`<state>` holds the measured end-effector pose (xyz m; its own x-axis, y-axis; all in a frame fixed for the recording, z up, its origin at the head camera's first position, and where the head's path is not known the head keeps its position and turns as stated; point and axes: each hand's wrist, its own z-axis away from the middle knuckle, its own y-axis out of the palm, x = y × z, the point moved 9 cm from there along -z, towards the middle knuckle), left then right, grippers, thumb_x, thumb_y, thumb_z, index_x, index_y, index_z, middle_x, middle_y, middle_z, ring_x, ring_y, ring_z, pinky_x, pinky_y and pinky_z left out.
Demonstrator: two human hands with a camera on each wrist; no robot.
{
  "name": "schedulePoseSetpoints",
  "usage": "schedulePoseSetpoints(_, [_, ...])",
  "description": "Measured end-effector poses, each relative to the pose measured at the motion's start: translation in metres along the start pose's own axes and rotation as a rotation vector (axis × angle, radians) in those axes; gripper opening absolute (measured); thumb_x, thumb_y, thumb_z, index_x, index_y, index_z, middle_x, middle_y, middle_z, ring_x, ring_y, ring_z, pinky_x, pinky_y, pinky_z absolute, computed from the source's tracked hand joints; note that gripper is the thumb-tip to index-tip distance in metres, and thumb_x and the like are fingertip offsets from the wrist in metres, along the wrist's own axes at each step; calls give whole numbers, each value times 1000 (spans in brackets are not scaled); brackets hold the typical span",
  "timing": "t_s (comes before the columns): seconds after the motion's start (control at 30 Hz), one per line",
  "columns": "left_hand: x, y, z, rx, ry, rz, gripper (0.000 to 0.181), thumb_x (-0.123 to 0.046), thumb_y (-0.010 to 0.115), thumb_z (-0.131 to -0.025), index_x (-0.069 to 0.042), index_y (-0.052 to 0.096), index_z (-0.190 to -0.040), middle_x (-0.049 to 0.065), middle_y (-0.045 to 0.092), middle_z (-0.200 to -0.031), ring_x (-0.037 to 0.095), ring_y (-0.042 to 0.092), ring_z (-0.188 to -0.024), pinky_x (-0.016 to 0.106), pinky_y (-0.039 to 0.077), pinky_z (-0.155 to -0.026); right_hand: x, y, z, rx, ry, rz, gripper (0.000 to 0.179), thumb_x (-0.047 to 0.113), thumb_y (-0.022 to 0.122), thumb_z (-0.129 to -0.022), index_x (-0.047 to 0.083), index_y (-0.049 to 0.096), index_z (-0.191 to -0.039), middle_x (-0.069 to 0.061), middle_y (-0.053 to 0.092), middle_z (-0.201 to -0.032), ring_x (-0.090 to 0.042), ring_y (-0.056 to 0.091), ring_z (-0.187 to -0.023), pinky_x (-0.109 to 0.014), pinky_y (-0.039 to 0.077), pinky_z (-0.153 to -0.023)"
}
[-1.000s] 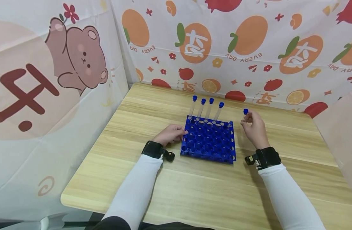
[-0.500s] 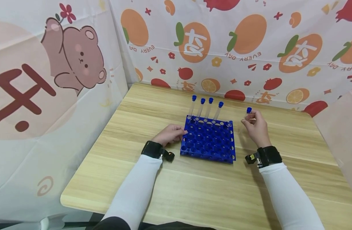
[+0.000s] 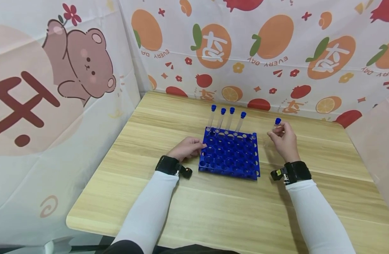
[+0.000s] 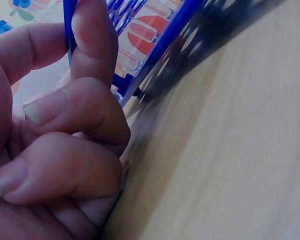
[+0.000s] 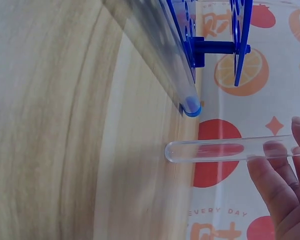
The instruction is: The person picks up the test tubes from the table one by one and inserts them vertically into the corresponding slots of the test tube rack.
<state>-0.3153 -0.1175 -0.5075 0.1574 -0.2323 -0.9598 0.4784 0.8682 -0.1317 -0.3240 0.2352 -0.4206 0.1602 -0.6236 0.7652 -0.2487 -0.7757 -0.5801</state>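
Observation:
A blue test tube rack point(image 3: 229, 153) stands on the wooden table. Several clear tubes with blue caps point(image 3: 232, 110) rise from its back row, leaning a little. My left hand point(image 3: 188, 148) pinches the rack's left edge between thumb and index finger; in the left wrist view the other fingers point(image 4: 65, 165) are curled under. To the right of the rack, my right hand point(image 3: 284, 141) holds a blue-capped test tube point(image 3: 278, 121) between thumb and fingers. In the right wrist view this tube's rounded lower end point(image 5: 177, 151) shows, and the cap is out of frame.
A translucent length with a blue end point(image 5: 191, 106) shows beside the rack in the right wrist view. Behind the table point(image 3: 194, 211) hangs a fruit-print cloth point(image 3: 264, 81); a bear-print cloth point(image 3: 92, 67) hangs on the left.
My right hand has shifted slightly to the right with the test tube, away from the rack. My left hand keeps its hold on the rack's edge.

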Motion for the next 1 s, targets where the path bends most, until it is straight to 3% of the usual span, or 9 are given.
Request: schedulePoseSetpoints(1.0, [-3, 0, 0, 11, -9, 5, 26, -28, 60, -97, -10, 64, -78, -5, 44, -56, 11, 34, -48, 24, 25, -44, -4, 4, -2, -32, -8, -26, 41, 14, 68, -92, 5, 48, -127, -7, 54, -97, -14, 53, -85, -13, 44, -69])
